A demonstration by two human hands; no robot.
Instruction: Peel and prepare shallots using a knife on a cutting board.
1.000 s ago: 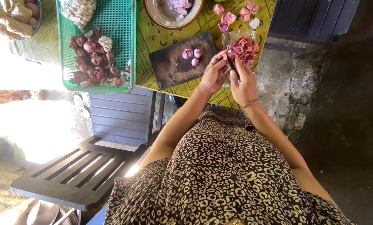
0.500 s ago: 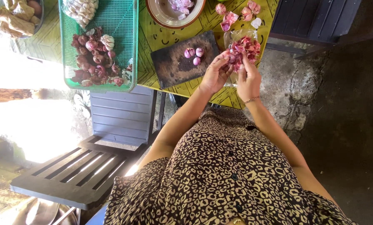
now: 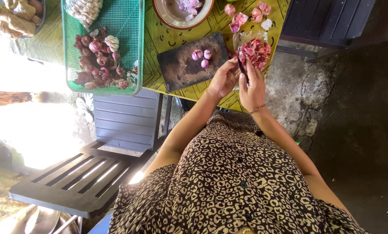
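Two hands meet at the edge of the yellow patterned surface (image 3: 168, 39) in the head view. The right hand (image 3: 252, 89) has its fingers curled around a dark small knife (image 3: 242, 68), blade pointing up toward the pile of pink shallot skins (image 3: 254, 51). The left hand (image 3: 223, 80) sits just beside it, fingers pinched together near the blade; what they pinch is hidden. Three peeled shallots (image 3: 202, 56) lie on the dark cutting board (image 3: 183, 71). A green tray (image 3: 129, 30) of unpeeled shallots stands further left.

Pink-purple shallots (image 3: 202, 55) on a dark board (image 3: 185, 69), yellow patterned tablecloth (image 3: 159, 39) (black motifs), green tray (image 3: 129, 26).
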